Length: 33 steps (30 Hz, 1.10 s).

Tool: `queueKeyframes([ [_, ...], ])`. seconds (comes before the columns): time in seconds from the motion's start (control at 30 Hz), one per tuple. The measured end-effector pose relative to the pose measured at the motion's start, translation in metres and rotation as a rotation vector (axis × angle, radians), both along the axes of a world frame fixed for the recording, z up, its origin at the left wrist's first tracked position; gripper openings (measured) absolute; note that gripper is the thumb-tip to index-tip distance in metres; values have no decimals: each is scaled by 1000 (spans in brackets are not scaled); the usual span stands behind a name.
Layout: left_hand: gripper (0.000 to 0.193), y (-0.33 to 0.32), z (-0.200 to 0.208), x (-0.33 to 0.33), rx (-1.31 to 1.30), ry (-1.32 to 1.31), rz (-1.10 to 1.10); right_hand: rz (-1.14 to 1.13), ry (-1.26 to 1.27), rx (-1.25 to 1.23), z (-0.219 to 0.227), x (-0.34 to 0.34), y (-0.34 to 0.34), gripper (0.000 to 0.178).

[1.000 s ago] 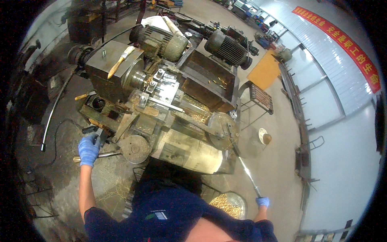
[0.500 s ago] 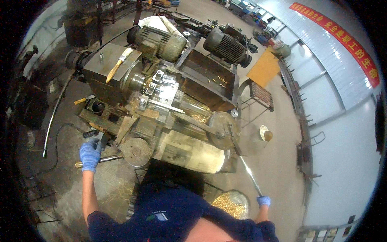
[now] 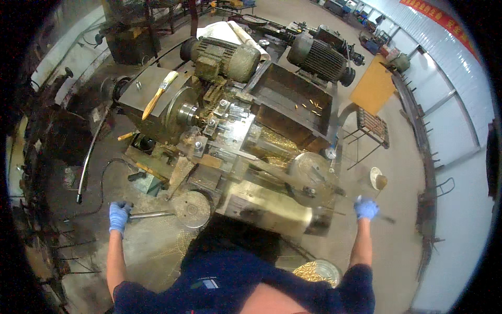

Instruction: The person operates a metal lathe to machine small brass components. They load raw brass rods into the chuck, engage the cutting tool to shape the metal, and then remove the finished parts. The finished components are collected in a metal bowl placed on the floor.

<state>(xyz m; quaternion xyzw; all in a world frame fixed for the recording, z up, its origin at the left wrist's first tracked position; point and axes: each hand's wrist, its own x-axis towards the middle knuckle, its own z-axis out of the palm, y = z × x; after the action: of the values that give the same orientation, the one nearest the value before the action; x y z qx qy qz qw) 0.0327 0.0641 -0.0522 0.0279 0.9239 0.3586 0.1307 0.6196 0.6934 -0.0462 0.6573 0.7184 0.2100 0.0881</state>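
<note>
My left hand, in a blue glove, is closed round the outer end of a metal lever. That lever joins a round disc at the front left of a greasy lathe-like machine. On the right, my gloved right hand is closed at the handle bar of a larger round wheel; motion blurs the bar and its spokes. Between the hands, a bright metal tool slide with clamped bits sits beside the shiny chuck. Brass-coloured chips lie along the bed under the slide.
A wooden-handled brush lies on the headstock. Behind the slide, a steel trough holds a few brass pieces. Two motors stand at the back. A round pan of brass pieces is by my right arm. A rack stands right.
My right hand has swung up and away from me with the wheel's bar. My left hand has come slightly down and stays on its lever. The view has shifted.
</note>
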Motion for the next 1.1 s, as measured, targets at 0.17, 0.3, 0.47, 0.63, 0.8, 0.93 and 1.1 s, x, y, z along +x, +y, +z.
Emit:
queueKeyframes([
  [0.17,18,2,10,30,26,-96,71,92,27,-18,12,-69,80,40],
  [0.3,19,4,28,58,30,-64,123,210,64,15,-5,-73,108,35],
  [0.47,17,-21,26,114,41,-204,163,173,183,-70,4,-61,87,32],
  [0.63,22,-9,33,160,81,-280,323,159,170,-14,9,-43,48,30],
  [0.8,25,-20,20,170,104,-283,359,105,156,-5,3,-23,24,31],
  [0.93,24,-23,17,166,124,-312,373,83,144,-8,3,-16,6,35],
  [1.1,22,-20,19,167,121,-278,371,1,118,-44,5,-15,-8,38],
])
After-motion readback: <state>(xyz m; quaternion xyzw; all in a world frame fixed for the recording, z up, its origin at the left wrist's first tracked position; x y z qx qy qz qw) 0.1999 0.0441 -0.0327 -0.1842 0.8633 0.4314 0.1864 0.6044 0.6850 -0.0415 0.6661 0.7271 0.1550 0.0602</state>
